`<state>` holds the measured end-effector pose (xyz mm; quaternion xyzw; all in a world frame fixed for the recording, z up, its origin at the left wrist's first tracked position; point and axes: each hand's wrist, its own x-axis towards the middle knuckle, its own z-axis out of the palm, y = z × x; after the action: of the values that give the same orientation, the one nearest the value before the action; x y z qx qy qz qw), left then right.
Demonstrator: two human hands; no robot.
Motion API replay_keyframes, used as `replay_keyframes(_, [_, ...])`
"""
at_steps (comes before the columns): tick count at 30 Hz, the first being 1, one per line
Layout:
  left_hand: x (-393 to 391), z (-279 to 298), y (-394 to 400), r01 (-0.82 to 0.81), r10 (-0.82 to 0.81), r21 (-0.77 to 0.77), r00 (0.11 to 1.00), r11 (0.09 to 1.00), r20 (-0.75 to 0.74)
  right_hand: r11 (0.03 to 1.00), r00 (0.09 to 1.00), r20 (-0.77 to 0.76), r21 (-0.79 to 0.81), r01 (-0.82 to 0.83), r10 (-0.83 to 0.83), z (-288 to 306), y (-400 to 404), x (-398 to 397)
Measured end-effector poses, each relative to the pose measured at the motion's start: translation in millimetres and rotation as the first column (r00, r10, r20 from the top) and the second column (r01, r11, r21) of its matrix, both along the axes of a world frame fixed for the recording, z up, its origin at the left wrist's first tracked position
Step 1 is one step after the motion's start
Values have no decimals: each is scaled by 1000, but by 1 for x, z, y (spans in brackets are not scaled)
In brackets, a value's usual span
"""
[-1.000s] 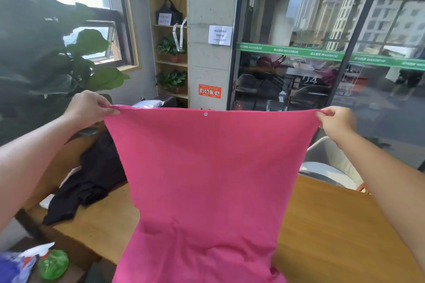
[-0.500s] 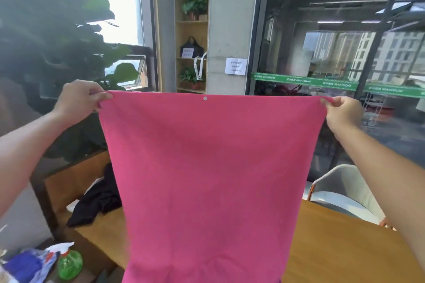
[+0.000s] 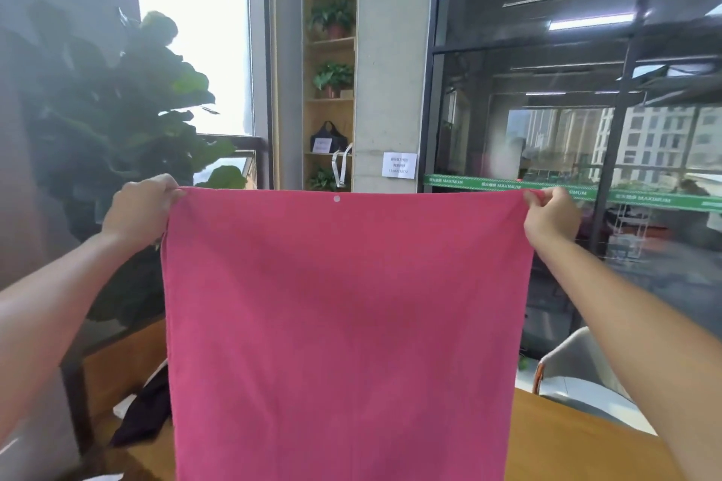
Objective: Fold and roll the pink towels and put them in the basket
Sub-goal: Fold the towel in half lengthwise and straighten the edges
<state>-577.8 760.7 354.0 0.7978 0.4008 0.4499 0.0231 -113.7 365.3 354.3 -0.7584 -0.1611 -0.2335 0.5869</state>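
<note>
Progress check: early stage. I see 1 pink towel (image 3: pixel 347 324) held up fully spread in front of me, unfolded, with no fold line or roll in it yet. No basket is in view, and no finished roll or other pink towel shows anywhere, so I cannot tell how many are done. My judgement: folding of this towel has not begun; fold, roll and placement all remain for it.

Hands: my left hand (image 3: pixel 138 209) pinches the top left corner of the towel, fingers curled over the hem. My right hand (image 3: pixel 551 217) pinches the top right corner the same way. Both arms are raised and spread wide, so the top edge runs taut and nearly level between the 2 grips.

Towel location: hanging in the air from those 2 corners, above the wooden table (image 3: pixel 586 441). Its lower edge runs out of the bottom of the view, so I cannot tell whether it touches the tabletop.

Towel appearance: solid deep pink, matte, soft-looking cloth. It hangs flat with only slight puckers at each pinched corner. A small pale dot (image 3: pixel 336 199) sits just below the top hem near the middle, possibly a snap; too small to be sure. The side edges hang almost straight.

Surroundings: a dark garment (image 3: pixel 144 414) lies on the table at left, partly behind the towel. A large leafy plant (image 3: pixel 117 109) stands beyond it.
</note>
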Motion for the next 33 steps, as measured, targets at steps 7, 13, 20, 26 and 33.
replay_keyframes(7, [-3, 3, -4, -6, 9, -14, 978, 1000, 207, 997, 990, 138, 68, 31, -40, -1, -14, -35])
replay_keyframes(13, [-14, 8, 18, 81, -74, -32, 983, 996, 166, 993, 975, 188, 45, 108, -114, 5, -26, -70])
replay_keyframes(20, [-34, 51, 29, 210, -219, 63, 951, 976, 219, 971, 927, 292, 76, 225, -238, 46, -53, -128])
replay_keyframes(26, [-55, 108, 16, 217, -261, 164, 907, 962, 331, 935, 879, 330, 204, 289, -344, 104, -77, -183])
replay_keyframes(33, [-60, 126, 6, 216, -261, 164, 902, 962, 344, 928, 865, 345, 213, 305, -363, 126, -97, -215])
